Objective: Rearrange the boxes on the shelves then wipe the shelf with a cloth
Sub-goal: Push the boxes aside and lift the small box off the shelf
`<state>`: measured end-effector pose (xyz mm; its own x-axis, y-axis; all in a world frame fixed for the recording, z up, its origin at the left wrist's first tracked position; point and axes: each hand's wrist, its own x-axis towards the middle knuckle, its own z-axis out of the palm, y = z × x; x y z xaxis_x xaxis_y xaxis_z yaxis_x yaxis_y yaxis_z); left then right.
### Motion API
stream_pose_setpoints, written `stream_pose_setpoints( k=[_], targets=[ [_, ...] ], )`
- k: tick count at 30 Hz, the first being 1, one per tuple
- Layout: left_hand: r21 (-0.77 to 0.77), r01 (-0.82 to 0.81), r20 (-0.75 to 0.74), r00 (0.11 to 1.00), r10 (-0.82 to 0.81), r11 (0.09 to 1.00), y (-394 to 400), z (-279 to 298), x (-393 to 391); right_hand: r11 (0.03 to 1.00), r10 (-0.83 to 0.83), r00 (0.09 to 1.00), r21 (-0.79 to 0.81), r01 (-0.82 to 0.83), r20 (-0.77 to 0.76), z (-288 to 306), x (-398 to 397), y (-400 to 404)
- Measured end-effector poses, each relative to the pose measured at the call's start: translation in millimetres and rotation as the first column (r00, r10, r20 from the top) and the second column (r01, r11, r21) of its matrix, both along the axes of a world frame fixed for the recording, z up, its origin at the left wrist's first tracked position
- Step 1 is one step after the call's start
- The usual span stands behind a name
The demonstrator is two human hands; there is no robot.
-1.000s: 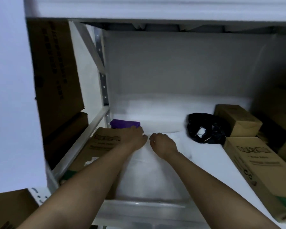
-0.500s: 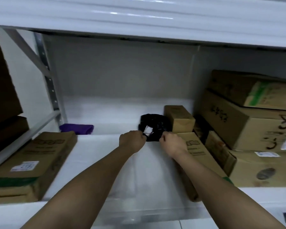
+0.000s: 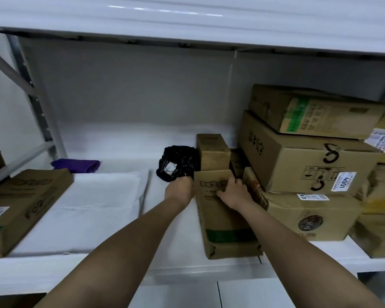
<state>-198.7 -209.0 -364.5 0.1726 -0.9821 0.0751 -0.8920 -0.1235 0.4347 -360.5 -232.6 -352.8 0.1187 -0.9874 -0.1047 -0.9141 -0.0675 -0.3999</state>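
Head view: both hands are on the long box beside the stacked cartons; right hand curls over its top edge, left hand presses its side. Rearranging seems underway; the purple cloth, well left of that box, lies untouched, so wiping remains.

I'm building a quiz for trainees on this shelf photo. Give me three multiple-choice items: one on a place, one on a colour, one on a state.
1. Where is the folded cloth?
A. back left of the shelf
B. on the stacked boxes
C. in a hand

2. What colour is the bag?
A. white
B. black
C. green

3. What is the right hand doing?
A. hanging idle
B. wiping
C. gripping the long box

Answers: 1 A, it lies by the left upright. 2 B, glossy black plastic. 3 C, fingers curl over the box's top edge.
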Motion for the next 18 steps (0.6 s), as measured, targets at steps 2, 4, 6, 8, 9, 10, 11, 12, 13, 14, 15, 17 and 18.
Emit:
stream_pose_setpoints(
  k=[2, 4, 6, 8, 9, 10, 11, 12, 13, 14, 15, 17, 18],
  targets=[
    [0.016, -0.006, -0.026, 1.000, 0.007, 1.000, -0.2, 0.0, -5.0, 0.999, 0.004, 1.000, 0.040, -0.005, 0.012, -0.6, 3.1, -0.7],
    [0.019, -0.024, -0.020, 1.000, 0.024, 1.000, 0.7, -2.4, -9.0, 0.999, 0.002, 1.000, 0.049, -0.001, -0.014, -1.5, 5.7, -0.9],
    [0.031, -0.045, 0.003, 0.999, 0.045, 0.999, 2.6, -3.9, -12.5, 0.999, -0.012, 1.000, 0.043, 0.013, -0.023, -2.0, 7.5, -2.1],
    [0.054, -0.071, -0.021, 0.997, 0.072, 0.996, 5.2, -3.4, -13.7, 0.999, -0.029, 0.999, 0.041, 0.031, -0.027, -1.4, 8.6, -3.9],
    [0.063, -0.092, -0.037, 0.995, 0.095, 0.994, 6.7, -2.7, -13.4, 0.998, -0.037, 0.999, 0.043, 0.038, -0.031, -1.3, 9.2, -4.8],
    [0.071, -0.111, -0.035, 0.993, 0.114, 0.991, 6.9, -2.9, -11.8, 0.998, -0.042, 0.999, 0.045, 0.044, -0.035, -1.2, 9.7, -5.6],
    [0.096, -0.126, -0.035, 0.991, 0.130, 0.987, 7.0, -3.4, -10.3, 0.998, -0.047, 0.998, 0.050, 0.049, -0.034, -1.4, 9.7, -6.7],
    [0.124, -0.140, -0.044, 0.988, 0.146, 0.982, 6.1, -5.2, -8.5, 0.997, -0.056, 0.998, 0.055, 0.058, -0.032, -2.1, 9.6, -7.4],
    [0.165, -0.148, -0.089, 0.982, 0.164, 0.975, 6.3, -5.9, -8.5, 0.996, -0.071, 0.997, 0.061, 0.073, -0.027, -3.0, 9.2, -8.2],
    [0.196, -0.141, -0.149, 0.974, 0.171, 0.971, 5.1, -7.8, -8.0, 0.994, -0.091, 0.996, 0.066, 0.092, -0.019, -3.6, 8.6, -8.8],
    [0.233, -0.120, -0.229, 0.958, 0.175, 0.965, 6.1, -7.3, -9.3, 0.990, -0.115, 0.993, 0.079, 0.115, -0.002, -4.3, 8.3, -9.3],
    [0.305, -0.072, -0.401, 0.895, 0.196, 0.950, 11.4, -3.0, -14.7, 0.979, -0.163, 0.984, 0.133, 0.153, 0.068, -5.2, 8.8, -10.7],
    [0.331, -0.046, -0.470, 0.858, 0.207, 0.943, 13.1, -0.5, -17.4, 0.972, -0.188, 0.975, 0.165, 0.167, 0.119, -5.5, 9.7, -11.7]
  ],
)
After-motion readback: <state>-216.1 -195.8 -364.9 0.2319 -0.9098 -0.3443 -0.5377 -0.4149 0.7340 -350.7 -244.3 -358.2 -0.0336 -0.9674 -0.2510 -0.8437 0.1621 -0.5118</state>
